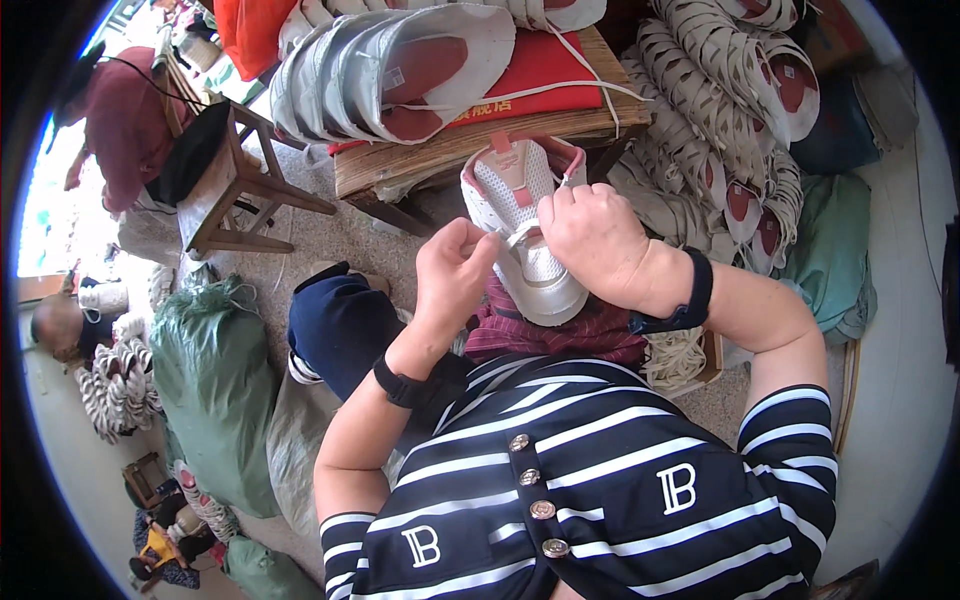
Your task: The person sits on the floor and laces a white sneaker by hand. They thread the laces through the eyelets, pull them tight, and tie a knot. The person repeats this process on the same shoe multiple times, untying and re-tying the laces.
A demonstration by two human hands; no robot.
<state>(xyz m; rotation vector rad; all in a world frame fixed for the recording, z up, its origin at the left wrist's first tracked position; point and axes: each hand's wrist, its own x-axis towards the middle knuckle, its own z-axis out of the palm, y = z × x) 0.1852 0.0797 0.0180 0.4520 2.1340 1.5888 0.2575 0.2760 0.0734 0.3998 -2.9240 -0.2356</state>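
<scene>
A white mesh sneaker (pixel 548 302) with a pink lining rests on my lap, its toe towards me. A white shoelace (pixel 520 234) crosses the front of its opening. On the shoe's left side, my left hand (pixel 452 272) is closed, thumb and finger pinching the lace. My right hand (pixel 598 243) lies over the right eyelet edge with its fingers curled together, seemingly on the lace too; its fingertips are partly hidden. The pink-trimmed tongue (pixel 510 165) stands up in the opening, beyond both hands.
Ahead, a wooden bench (pixel 420 170) carries nested white shoe uppers (pixel 350 75) and a red bag (pixel 535 105). Strappy uppers (pixel 700 100) pile up at right, above a box of laces (pixel 675 358). Green sacks (pixel 212 385), a wooden stool (pixel 225 185) and other people (pixel 125 130) are at left.
</scene>
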